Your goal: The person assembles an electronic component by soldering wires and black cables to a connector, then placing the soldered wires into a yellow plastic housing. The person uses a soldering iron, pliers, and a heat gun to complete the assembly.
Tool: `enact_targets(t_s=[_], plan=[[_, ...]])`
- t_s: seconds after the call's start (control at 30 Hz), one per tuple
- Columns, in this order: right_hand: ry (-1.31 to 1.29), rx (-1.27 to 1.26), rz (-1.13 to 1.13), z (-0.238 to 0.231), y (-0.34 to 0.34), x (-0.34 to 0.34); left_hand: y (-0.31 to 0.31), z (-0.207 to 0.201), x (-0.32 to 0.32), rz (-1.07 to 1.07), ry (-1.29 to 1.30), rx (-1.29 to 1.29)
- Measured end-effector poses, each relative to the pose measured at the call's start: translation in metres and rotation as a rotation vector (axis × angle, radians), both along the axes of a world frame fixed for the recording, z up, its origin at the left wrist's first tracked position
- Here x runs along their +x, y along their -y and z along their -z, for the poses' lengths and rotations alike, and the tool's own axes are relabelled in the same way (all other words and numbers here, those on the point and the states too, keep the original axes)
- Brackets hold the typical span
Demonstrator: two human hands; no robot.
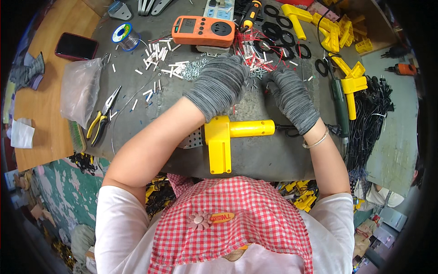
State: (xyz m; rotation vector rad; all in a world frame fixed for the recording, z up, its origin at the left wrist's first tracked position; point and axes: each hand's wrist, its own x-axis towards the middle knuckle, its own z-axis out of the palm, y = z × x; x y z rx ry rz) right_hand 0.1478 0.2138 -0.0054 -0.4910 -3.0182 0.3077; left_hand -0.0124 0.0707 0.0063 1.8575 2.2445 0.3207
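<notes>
- Checked apron (232,205) is worn.
- Yellow housing (218,139) is laid on the desk (292,162).
- Left hand (222,84) and right hand (293,97) are curled near screws (258,73); pinch cannot be told.
- Work is judged unfinished: screws left loose.

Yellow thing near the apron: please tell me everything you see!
The yellow piece looks like hard plastic. It has a blocky body and a round tube sticking out to the right, with small holes in the tube and at the body's lower end. It lies on the dark table, near its front edge, with a black cable at the tube's end. The left hand and right hand aren't holding it.
</notes>
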Motion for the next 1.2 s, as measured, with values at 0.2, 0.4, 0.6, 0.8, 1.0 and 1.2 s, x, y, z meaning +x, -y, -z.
enact_targets(t_s=[0.2,0.4,0.6,0.8,1.0,1.2], plan=[[-0.17,-0.218,-0.022,-0.004,0.008,-0.002,-0.018,0.013,-0.001,0.117,-0.044,-0.141],[-0.12,-0.203,-0.013,-0.002,0.023,-0.013,-0.015,0.0,0.009,0.143,-0.017,-0.035],[0.033,-0.194,0.136,-0.01,0.013,-0.01,-0.016,0.011,0.005,0.221,-0.165,-0.047],[-0.079,-0.425,0.077,-0.008,0.022,-0.014,0.0,-0.009,-0.013,-0.019,0.018,0.1],[-0.082,-0.149,-0.061,0.003,0.034,-0.026,0.056,-0.012,-0.024,-0.231,0.264,0.382],[0.042,-0.514,-0.169,-0.046,0.086,-0.035,0.134,-0.027,0.0,-0.233,0.492,0.413]])
